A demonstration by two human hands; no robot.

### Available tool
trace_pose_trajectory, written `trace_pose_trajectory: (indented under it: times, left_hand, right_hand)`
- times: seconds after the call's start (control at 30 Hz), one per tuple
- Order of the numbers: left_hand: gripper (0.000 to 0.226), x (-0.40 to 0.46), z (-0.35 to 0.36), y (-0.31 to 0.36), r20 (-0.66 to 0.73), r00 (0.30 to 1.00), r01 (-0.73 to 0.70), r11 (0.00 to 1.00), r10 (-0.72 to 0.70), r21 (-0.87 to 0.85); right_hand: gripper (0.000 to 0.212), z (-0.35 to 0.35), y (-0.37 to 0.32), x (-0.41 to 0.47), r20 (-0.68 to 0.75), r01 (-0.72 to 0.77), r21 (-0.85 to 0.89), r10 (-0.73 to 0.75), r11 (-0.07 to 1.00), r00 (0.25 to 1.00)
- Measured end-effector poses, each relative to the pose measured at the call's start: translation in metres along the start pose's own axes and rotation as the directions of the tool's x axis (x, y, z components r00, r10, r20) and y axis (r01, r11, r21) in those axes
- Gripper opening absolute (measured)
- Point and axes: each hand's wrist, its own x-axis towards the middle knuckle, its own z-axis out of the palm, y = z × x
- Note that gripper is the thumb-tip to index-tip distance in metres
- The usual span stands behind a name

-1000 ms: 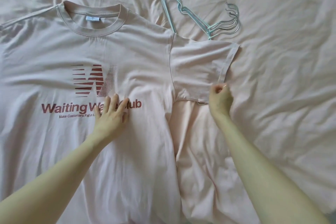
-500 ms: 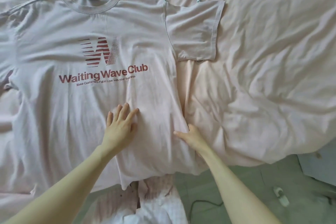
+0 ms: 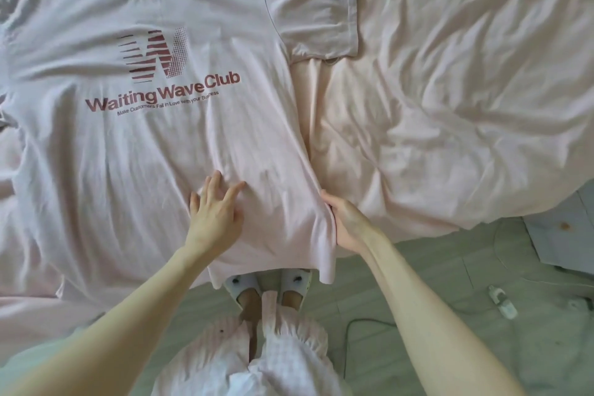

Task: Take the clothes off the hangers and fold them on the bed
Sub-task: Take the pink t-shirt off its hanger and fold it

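A pale pink T-shirt (image 3: 128,145) with a red "Waiting Wave Club" print lies face up and spread flat on the bed, its hem hanging over the near edge. My left hand (image 3: 215,215) presses flat on the shirt's lower front, fingers spread. My right hand (image 3: 345,225) grips the shirt's right side seam near the hem, fingers tucked under the fabric. The right sleeve (image 3: 318,10) lies flat at the top. The hangers are out of view apart from a sliver at the top edge.
The pink crumpled bedsheet (image 3: 450,106) covers the bed to the right. Below the bed edge lies a green floor (image 3: 434,315) with a cable and a small white object (image 3: 501,300). My feet in white slippers (image 3: 270,286) stand under the hem.
My view has tilted down toward the bed's near edge. My right hand left the sleeve, came down the side seam and now grips it near the hem. My left hand slid down the shirt front.
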Motion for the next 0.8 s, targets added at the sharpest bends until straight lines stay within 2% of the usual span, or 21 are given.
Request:
trace_pose_trajectory:
  times: [0.07,0.13,0.23,0.3,0.37,0.43,0.53,0.63,0.8]
  left_hand:
    - [0.053,-0.003,0.001,0.002,-0.003,1.000,0.015,1.000,-0.015,-0.008]
    - [0.054,-0.005,0.001,0.003,0.002,1.000,0.030,0.999,-0.030,-0.014]
    - [0.055,-0.009,0.000,0.003,0.010,0.998,0.061,0.998,-0.061,-0.022]
    - [0.055,-0.012,-0.002,0.004,0.013,0.997,0.074,0.997,-0.074,-0.018]
    - [0.052,-0.015,-0.003,0.004,0.029,0.995,0.092,0.996,-0.092,0.012]
    - [0.046,-0.019,-0.003,0.000,0.031,0.994,0.099,0.992,-0.102,0.074]
    - [0.032,-0.025,-0.002,-0.008,-0.046,0.997,0.066,0.979,-0.058,0.194]
    - [0.014,-0.023,-0.004,-0.010,-0.134,0.991,0.023,0.963,0.013,0.267]
    - [0.015,-0.019,-0.001,-0.007,-0.192,0.979,-0.011,0.963,0.066,0.270]
  right_hand:
    - [0.051,-0.003,-0.005,-0.002,0.027,-0.034,0.019,0.034,0.999,0.999]
    - [0.060,-0.003,-0.011,-0.002,-0.011,-0.072,0.027,0.073,0.997,0.997]
    - [0.043,-0.008,-0.022,-0.003,-0.051,-0.083,-0.054,0.081,0.995,0.995]
    - [0.031,-0.011,-0.033,-0.010,-0.001,-0.098,-0.118,0.098,0.988,0.995]
    - [0.026,-0.016,-0.042,-0.017,0.062,-0.107,-0.142,0.117,0.984,0.991]
    - [0.025,-0.019,-0.045,-0.020,0.066,-0.113,-0.133,0.122,0.985,0.990]
    - [0.018,-0.019,-0.038,-0.022,0.009,-0.054,-0.115,0.055,0.992,0.998]
    - [0.006,-0.018,-0.031,-0.026,-0.028,0.017,-0.174,-0.023,0.985,0.999]
    - [0.009,-0.023,-0.034,-0.028,-0.032,0.030,-0.162,-0.035,0.986,0.999]
